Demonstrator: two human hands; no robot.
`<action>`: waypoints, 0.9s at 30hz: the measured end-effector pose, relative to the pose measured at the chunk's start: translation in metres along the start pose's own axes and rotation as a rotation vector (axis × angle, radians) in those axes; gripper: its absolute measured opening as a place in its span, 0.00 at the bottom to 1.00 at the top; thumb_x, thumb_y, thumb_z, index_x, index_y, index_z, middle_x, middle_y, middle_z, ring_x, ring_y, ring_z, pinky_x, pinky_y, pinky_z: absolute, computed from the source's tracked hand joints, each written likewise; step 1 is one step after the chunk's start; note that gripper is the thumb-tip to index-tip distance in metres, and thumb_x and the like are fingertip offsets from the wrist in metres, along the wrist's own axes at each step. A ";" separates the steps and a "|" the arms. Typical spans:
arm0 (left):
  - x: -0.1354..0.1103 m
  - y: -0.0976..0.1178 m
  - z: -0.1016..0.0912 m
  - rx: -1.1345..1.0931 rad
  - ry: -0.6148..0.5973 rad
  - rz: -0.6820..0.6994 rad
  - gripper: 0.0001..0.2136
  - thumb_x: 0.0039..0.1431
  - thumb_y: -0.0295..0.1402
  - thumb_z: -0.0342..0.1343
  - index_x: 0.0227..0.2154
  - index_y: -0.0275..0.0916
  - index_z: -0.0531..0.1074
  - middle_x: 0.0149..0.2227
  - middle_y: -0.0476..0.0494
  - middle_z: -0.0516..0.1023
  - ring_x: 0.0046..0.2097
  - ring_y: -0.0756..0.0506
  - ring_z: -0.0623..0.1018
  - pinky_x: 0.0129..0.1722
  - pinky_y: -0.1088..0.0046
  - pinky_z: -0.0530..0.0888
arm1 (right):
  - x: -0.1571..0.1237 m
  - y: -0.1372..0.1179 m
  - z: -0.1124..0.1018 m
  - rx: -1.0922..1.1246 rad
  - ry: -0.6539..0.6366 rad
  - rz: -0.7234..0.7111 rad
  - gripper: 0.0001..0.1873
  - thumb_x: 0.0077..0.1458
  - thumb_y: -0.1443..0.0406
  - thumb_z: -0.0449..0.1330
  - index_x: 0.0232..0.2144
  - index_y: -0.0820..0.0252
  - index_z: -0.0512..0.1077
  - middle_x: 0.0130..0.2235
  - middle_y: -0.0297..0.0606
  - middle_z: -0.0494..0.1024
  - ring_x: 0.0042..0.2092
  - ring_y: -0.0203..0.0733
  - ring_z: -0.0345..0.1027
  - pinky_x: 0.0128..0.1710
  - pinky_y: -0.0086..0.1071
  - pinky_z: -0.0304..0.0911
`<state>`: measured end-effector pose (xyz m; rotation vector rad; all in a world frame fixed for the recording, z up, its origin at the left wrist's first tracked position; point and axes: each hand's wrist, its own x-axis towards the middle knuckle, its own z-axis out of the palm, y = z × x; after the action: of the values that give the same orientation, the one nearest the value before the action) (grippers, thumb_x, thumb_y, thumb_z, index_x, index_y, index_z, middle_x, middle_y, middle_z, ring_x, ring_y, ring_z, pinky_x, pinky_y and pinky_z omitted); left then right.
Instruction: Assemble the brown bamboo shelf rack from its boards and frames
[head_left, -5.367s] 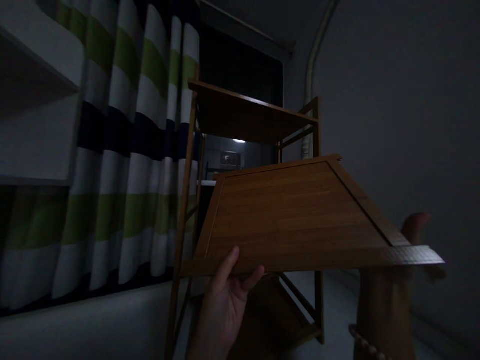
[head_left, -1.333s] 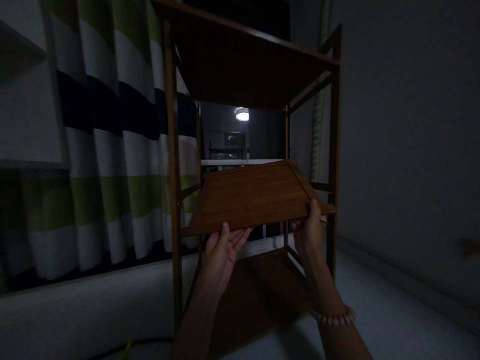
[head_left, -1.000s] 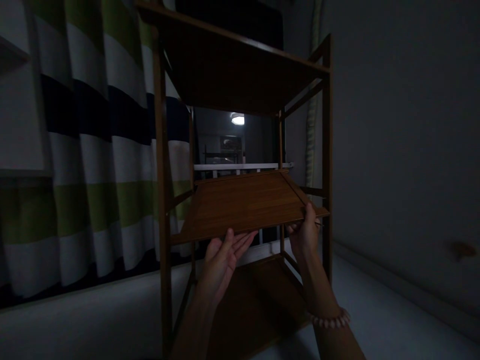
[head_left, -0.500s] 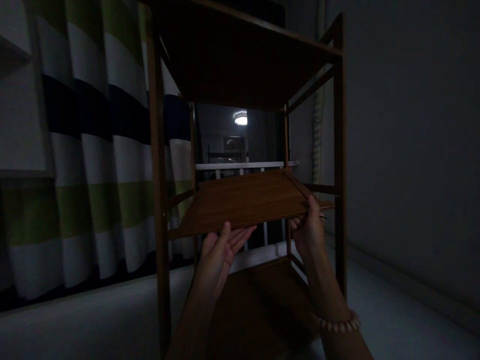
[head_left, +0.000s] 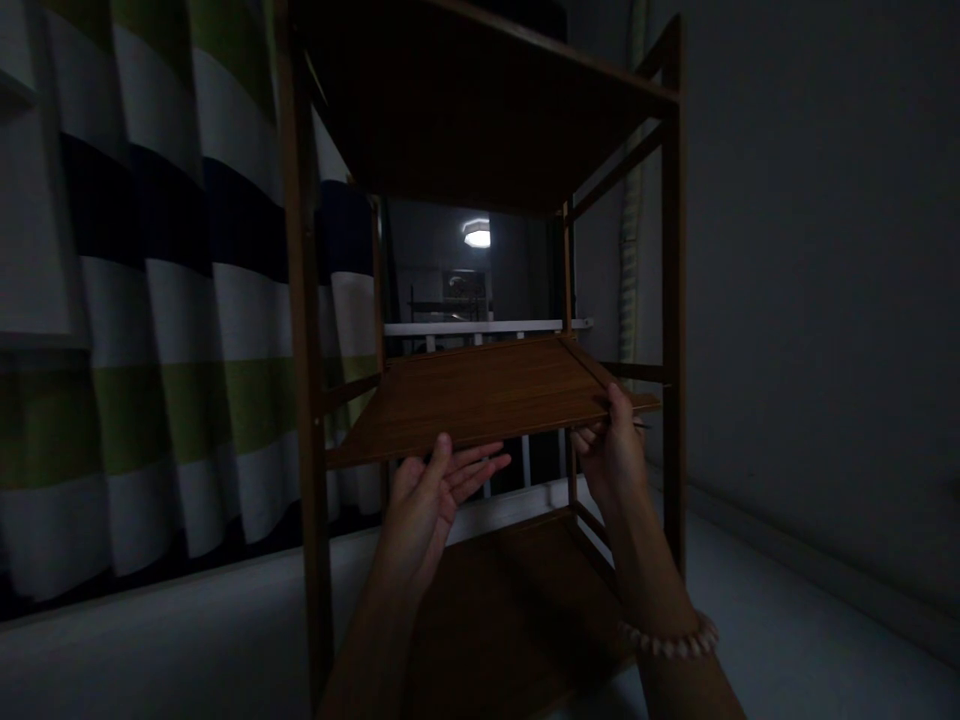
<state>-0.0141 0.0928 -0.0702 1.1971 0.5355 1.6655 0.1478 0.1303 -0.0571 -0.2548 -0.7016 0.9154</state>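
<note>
A brown wooden shelf board (head_left: pixel 480 395) sits tilted in the middle of a wooden rack, its right side higher than its left at the front. My left hand (head_left: pixel 424 500) grips the board's front edge left of centre, thumb on the edge and fingers stretched out beneath it. Near the right front corner my right hand (head_left: pixel 615 445) pinches the same edge, thumb on top and fingers curled under. A thin dark tip pokes out beside the right hand; its kind is too dim to tell. The front left post (head_left: pixel 304 350) and front right post (head_left: pixel 673 300) flank the board.
Above is the rack's top shelf (head_left: pixel 480 110); below lies its bottom shelf (head_left: pixel 517 600). A striped curtain (head_left: pixel 180 320) hangs at left, and a grey wall (head_left: pixel 817 300) stands at right. Behind are a dark window (head_left: pixel 435 250) and a white rail (head_left: pixel 480 328).
The whole view has shifted slightly, with the rack now a little further left and higher. My left fingers are spread somewhat more; both hands stay at the board's front edge.
</note>
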 end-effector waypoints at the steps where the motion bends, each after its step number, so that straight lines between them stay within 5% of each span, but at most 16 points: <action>1: 0.000 0.000 0.000 0.003 0.001 -0.004 0.15 0.55 0.36 0.51 0.41 0.32 0.60 0.32 0.29 0.77 0.36 0.41 0.78 0.38 0.70 0.74 | 0.000 -0.001 0.000 -0.006 -0.006 -0.001 0.19 0.42 0.56 0.60 0.21 0.56 0.52 0.13 0.18 0.47 0.15 0.24 0.38 0.15 0.24 0.34; 27: -0.007 -0.015 0.014 -0.036 -0.017 -0.020 0.13 0.48 0.37 0.55 0.19 0.30 0.68 0.23 0.35 0.76 0.21 0.45 0.75 0.20 0.76 0.70 | 0.005 -0.025 -0.011 -0.056 -0.034 -0.021 0.22 0.40 0.56 0.63 0.20 0.57 0.52 0.12 0.18 0.48 0.14 0.24 0.38 0.12 0.21 0.36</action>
<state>0.0058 0.0902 -0.0796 1.1750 0.5041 1.6402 0.1727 0.1203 -0.0510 -0.2816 -0.7602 0.8827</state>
